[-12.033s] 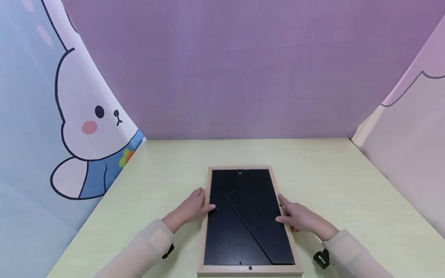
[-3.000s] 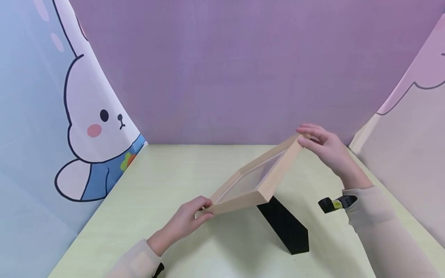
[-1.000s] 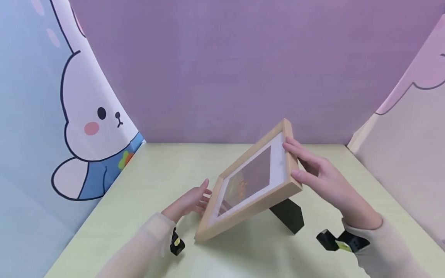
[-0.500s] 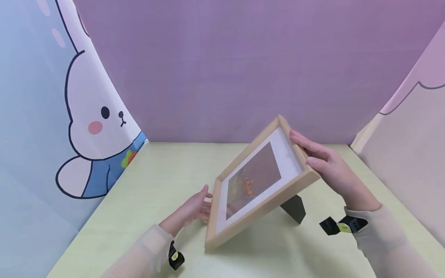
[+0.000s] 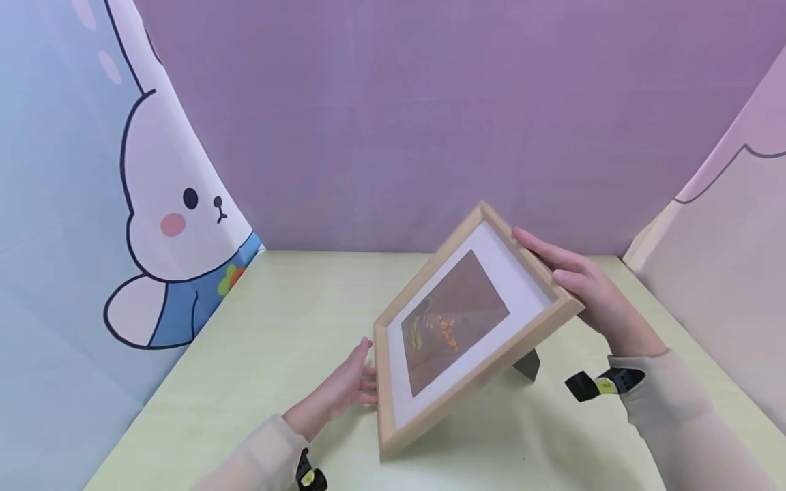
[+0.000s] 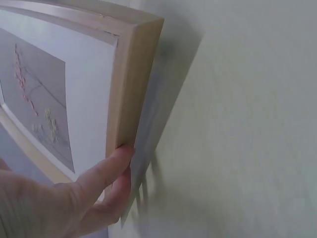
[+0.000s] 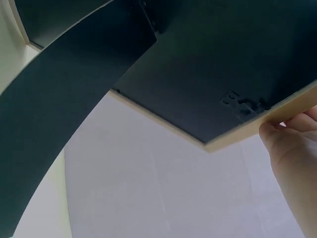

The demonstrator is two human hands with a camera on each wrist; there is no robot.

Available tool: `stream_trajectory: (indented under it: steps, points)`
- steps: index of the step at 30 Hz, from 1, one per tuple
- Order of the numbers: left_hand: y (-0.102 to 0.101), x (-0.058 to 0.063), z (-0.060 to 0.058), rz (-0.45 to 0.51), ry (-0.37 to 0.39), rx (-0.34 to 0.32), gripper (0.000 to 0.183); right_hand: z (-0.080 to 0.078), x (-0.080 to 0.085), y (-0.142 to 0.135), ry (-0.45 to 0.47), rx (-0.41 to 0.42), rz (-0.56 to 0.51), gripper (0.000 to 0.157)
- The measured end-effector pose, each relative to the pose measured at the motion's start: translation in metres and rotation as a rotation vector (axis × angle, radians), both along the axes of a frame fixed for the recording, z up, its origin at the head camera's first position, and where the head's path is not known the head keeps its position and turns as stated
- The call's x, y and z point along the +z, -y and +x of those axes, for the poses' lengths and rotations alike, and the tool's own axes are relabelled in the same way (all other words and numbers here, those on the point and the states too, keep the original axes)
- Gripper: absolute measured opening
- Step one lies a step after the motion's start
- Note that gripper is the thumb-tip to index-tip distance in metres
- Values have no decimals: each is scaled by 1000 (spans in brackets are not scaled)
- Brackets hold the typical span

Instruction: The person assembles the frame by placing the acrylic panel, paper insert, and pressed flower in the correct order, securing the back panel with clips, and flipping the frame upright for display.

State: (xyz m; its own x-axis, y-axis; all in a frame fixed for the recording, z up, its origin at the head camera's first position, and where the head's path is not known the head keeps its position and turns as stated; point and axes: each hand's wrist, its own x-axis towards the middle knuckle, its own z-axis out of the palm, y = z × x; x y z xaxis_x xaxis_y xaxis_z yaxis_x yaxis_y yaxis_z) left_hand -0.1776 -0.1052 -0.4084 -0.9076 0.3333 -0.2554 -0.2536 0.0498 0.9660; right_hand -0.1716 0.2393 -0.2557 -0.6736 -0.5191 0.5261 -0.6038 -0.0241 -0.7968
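A picture frame (image 5: 451,416) of light wood leans back, turned askew, its front toward me. It has a white mat round a brown picture (image 5: 454,320) with orange and green sprigs. My right hand (image 5: 586,286) grips its upper right edge, thumb on the near side and fingers along the rail. Beside the lower left rail my left hand (image 5: 340,389) holds its fingers out, thumb up; in the left wrist view the fingertips (image 6: 121,156) press the frame's outer side. A black stand leg (image 7: 74,94) swings out from the dark back panel (image 7: 208,64), which carries a metal hanger (image 7: 240,104).
A pale green-yellow table (image 5: 307,293) lies under the frame. Behind it rises a purple wall (image 5: 393,123). Printed panels flank both sides, the left one showing a cartoon rabbit (image 5: 168,198). A black strap (image 5: 604,383) sits on each wrist.
Since the earliest frame, the picture frame has gone from lying face down to raised, stand leg out. In the last second it turned further toward me; my left thumb no longer pinches its corner.
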Motion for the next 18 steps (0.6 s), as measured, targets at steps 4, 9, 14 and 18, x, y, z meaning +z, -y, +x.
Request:
stream_trajectory:
  steps: [4,9,14,18]
  points:
    - [-3,-2,7,16,3,-3,72,-1,0,-2,1,-16,16,49]
    - [-5,-5,11,27,2,-13,79,1,2,-3,15,-14,29,50]
    - [-2,-9,4,51,48,-58,81,6,7,-4,-4,-75,96,47]
    - [6,-10,-14,-26,82,-77,79,15,16,-5,4,-255,241,45]
